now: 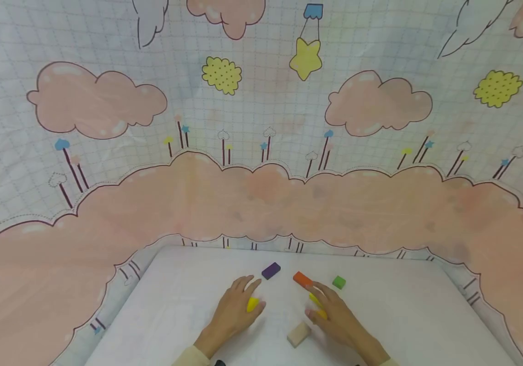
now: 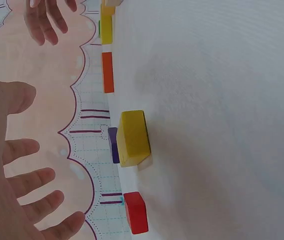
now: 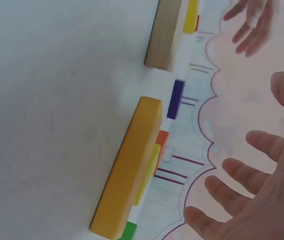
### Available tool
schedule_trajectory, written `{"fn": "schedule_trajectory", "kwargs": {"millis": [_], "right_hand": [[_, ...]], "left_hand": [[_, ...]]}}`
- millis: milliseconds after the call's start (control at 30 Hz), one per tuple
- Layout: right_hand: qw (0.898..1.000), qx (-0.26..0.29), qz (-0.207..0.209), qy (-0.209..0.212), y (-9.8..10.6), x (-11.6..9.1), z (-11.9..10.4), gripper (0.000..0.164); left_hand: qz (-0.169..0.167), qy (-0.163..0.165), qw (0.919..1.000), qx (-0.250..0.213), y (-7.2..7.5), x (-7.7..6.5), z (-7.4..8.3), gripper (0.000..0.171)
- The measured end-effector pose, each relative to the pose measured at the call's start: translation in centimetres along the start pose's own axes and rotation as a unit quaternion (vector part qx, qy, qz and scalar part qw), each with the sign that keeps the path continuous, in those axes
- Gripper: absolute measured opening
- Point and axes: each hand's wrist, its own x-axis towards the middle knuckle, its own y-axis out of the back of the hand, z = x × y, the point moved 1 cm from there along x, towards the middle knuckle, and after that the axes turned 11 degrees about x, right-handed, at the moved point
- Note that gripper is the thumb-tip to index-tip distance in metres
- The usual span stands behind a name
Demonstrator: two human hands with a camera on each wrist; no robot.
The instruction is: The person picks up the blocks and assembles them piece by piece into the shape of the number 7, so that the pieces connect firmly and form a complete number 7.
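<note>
My left hand (image 1: pixel 236 310) hovers with its fingers spread over a yellow block (image 1: pixel 253 304), holding nothing. In the left wrist view, that yellow block (image 2: pixel 133 138) stands on the table apart from the fingers, and a red block (image 2: pixel 136 213) lies nearby; the hand hides the red one in the head view. Over a long amber-yellow block (image 3: pixel 129 170) is my right hand (image 1: pixel 339 317), its fingers loosely extended and holding nothing. Beyond that block lie a thinner yellow block (image 1: pixel 315 300) and an orange block (image 1: pixel 302 279). A plain wooden block (image 1: pixel 298 334) sits between the hands, nearer to me.
A purple block (image 1: pixel 271 271) lies past the left fingertips. A small green block (image 1: pixel 339 282) sits beyond the right hand. The white table (image 1: pixel 170 300) meets a cloud-printed cloth (image 1: pixel 261 203) at its far edge and sides.
</note>
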Motion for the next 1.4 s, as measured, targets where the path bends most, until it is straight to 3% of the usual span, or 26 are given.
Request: {"fn": "schedule_trajectory", "kwargs": {"millis": [267, 467, 667, 900, 1033, 1200, 1400], "right_hand": [[0.998, 0.038, -0.024, -0.039, -0.4, -0.6, -0.5, 0.059], [0.997, 0.060, -0.025, -0.031, -0.7, -1.0, -0.7, 0.059], [0.997, 0.063, -0.016, -0.028, -0.9, -1.5, -0.8, 0.057], [0.991, 0.089, -0.034, -0.091, -1.2, -1.7, -1.5, 0.060], [0.987, 0.107, -0.038, -0.117, -1.3, -1.7, -1.7, 0.059], [0.981, 0.130, -0.036, -0.142, -1.5, -1.6, -1.8, 0.058], [0.982, 0.138, -0.040, -0.123, -1.6, -1.7, -1.8, 0.054]], "left_hand": [[0.013, 0.000, 0.9998, -0.018, -0.2, -0.9, -0.6, 0.054], [0.013, 0.000, 0.9993, -0.036, -0.3, -1.5, -0.9, 0.053], [-0.008, 0.001, 0.9987, -0.050, -0.4, -2.0, -1.2, 0.053], [-0.039, 0.022, 0.9958, -0.079, -1.0, -2.5, -1.5, 0.055], [-0.071, 0.050, 0.9894, -0.116, -1.0, -2.6, -1.7, 0.058], [-0.086, 0.072, 0.9814, -0.156, -0.9, -2.6, -2.0, 0.061], [-0.094, 0.080, 0.9780, -0.168, -1.2, -2.5, -2.4, 0.061]]}}
